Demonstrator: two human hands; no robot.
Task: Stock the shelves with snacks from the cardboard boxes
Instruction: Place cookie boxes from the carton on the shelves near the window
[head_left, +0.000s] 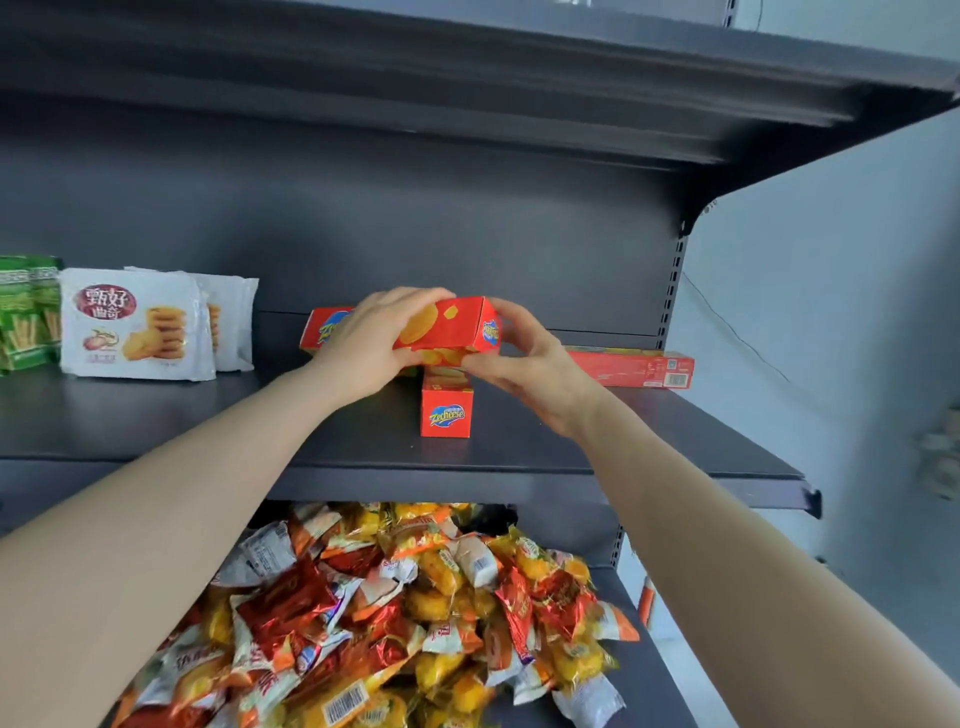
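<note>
The red snack box (447, 327) is in our two hands, held just above the middle shelf (156, 421) and over another red box (445, 410) that lies with its end panel toward us. Our left hand (363, 345) curls over its top and near face. Our right hand (524, 356) has its fingers curled round the right end.

We judge this to be the placing step, since the box is off the shelf board and not yet set down. The next move calls for lowering it level, either onto the box beneath or beside it. We should then square it with its neighbours before letting go.

A third red box (324, 330) sits behind our left hand. A long red carton (636, 370) lies flat just behind our right wrist, so room is tight on both sides. Further left stand white cookie bags (135, 325) and green packs (26, 312), well apart from the work. Below, a heap of wrapped snacks (415, 597) lies loose. No cardboard box is in view.
</note>
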